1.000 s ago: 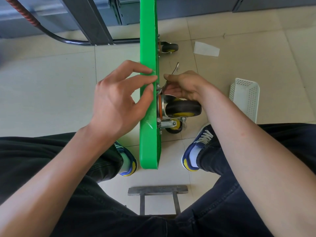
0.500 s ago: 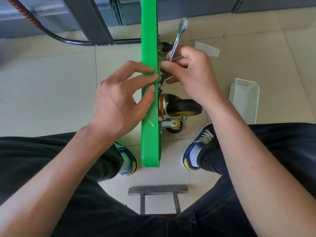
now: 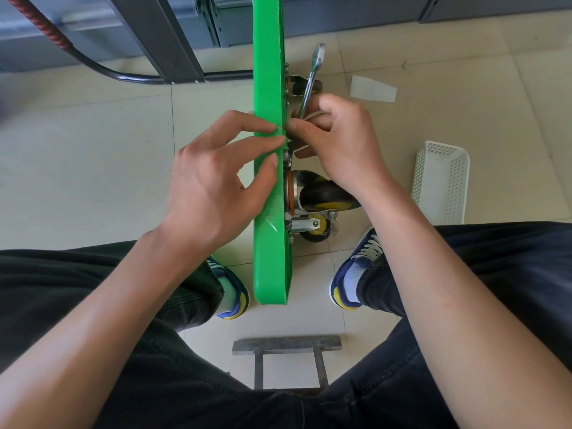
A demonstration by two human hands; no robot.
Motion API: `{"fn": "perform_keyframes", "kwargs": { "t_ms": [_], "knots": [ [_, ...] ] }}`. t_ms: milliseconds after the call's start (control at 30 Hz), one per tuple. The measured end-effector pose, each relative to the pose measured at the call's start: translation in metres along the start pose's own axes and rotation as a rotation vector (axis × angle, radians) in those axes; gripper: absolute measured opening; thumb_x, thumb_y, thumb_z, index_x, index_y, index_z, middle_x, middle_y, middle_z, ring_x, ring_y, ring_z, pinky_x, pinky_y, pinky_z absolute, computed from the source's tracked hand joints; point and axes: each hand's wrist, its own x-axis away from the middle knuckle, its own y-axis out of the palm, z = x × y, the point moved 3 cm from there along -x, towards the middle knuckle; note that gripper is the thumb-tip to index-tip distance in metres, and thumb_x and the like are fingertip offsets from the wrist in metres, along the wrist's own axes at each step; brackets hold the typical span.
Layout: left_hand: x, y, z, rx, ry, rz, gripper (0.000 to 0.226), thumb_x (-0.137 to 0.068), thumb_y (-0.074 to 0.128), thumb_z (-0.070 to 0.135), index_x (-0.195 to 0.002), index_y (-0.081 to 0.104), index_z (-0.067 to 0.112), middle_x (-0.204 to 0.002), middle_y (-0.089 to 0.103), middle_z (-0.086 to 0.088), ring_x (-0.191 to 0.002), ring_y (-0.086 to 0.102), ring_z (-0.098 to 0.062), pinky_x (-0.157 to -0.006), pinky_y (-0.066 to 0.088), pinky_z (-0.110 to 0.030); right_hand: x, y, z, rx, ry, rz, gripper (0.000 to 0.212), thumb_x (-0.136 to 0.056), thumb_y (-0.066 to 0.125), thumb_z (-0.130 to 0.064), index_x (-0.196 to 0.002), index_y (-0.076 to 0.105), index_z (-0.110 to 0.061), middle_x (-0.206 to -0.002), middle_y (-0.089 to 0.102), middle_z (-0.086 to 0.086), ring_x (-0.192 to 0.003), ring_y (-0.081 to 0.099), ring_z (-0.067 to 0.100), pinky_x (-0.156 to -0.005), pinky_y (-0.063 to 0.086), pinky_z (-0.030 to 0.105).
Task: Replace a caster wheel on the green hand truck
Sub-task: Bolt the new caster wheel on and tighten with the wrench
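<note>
Between the seated person's knees: green hand truck (image 3: 268,193), deck standing on edge on the tiled floor. Left hand (image 3: 213,184): fingertips spread, pressing the deck's top edge. Right hand (image 3: 337,144): fingers pinch wrench (image 3: 312,78) just above the black caster wheel (image 3: 325,196), beside the deck's underside.
</note>
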Motion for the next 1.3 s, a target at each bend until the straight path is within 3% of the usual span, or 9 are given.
{"fn": "perform_keyframes", "kwargs": {
  "t_ms": [367, 633, 800, 933, 1067, 1300],
  "knots": [
    [0.000, 0.000, 0.001, 0.002, -0.007, 0.009, 0.021, -0.098, 0.062, 0.018, -0.110, 0.078, 0.014, -0.117, 0.069, -0.002, -0.097, 0.068, -0.016, -0.069, 0.057, -0.040, -0.016, 0.003, 0.010, 0.017, 0.086, 0.056, 0.021, -0.095, 0.073, -0.022, -0.093, 0.064, -0.003, -0.078, 0.074, 0.017, -0.065, 0.074, 0.027, -0.064, 0.064, 0.048],
    [-0.001, 0.000, 0.000, 0.001, -0.005, 0.017, 0.020, -0.098, 0.062, 0.018, -0.109, 0.078, 0.014, -0.116, 0.069, -0.002, -0.090, 0.068, -0.021, -0.065, 0.056, -0.042, -0.040, 0.006, 0.028, -0.074, 0.317, -0.059, 0.026, -0.096, 0.073, -0.025, -0.099, 0.065, 0.000, -0.082, 0.074, 0.023, -0.069, 0.075, 0.035, -0.069, 0.065, 0.048],
    [-0.002, 0.000, 0.001, 0.001, 0.000, 0.019, 0.020, -0.098, 0.062, 0.017, -0.109, 0.079, 0.014, -0.115, 0.069, -0.003, -0.089, 0.068, -0.022, -0.064, 0.056, -0.043, -0.039, 0.015, 0.041, -0.117, 0.441, -0.150, 0.037, -0.096, 0.072, -0.025, -0.112, 0.066, 0.009, -0.097, 0.073, 0.029, -0.072, 0.075, 0.033, -0.071, 0.065, 0.042],
    [-0.001, 0.000, 0.000, 0.003, -0.005, 0.023, 0.020, -0.098, 0.062, 0.017, -0.108, 0.079, 0.014, -0.115, 0.069, -0.003, -0.088, 0.068, -0.023, -0.064, 0.056, -0.042, -0.040, 0.016, 0.048, -0.144, 0.535, -0.174, 0.036, -0.097, 0.071, -0.025, -0.112, 0.065, 0.007, -0.095, 0.074, 0.025, -0.074, 0.076, 0.029, -0.069, 0.065, 0.035],
    [-0.001, 0.000, 0.001, 0.004, -0.005, 0.018, 0.020, -0.098, 0.062, 0.017, -0.108, 0.079, 0.013, -0.115, 0.069, -0.003, -0.088, 0.068, -0.023, -0.064, 0.056, -0.042, -0.038, 0.014, 0.058, -0.167, 0.686, -0.213, 0.028, -0.097, 0.070, -0.026, -0.102, 0.066, 0.001, -0.077, 0.076, 0.013, -0.066, 0.074, 0.019, -0.058, 0.059, 0.024],
    [-0.002, -0.001, 0.000, 0.003, -0.006, 0.023, 0.020, -0.098, 0.062, 0.018, -0.107, 0.079, 0.014, -0.115, 0.070, -0.002, -0.085, 0.069, -0.025, -0.063, 0.056, -0.042, -0.029, 0.009, 0.071, -0.253, 0.878, -0.376, 0.024, -0.100, 0.065, -0.030, -0.101, 0.067, -0.006, -0.080, 0.074, 0.007, -0.064, 0.069, 0.017, -0.062, 0.060, 0.028]
  ]
}}
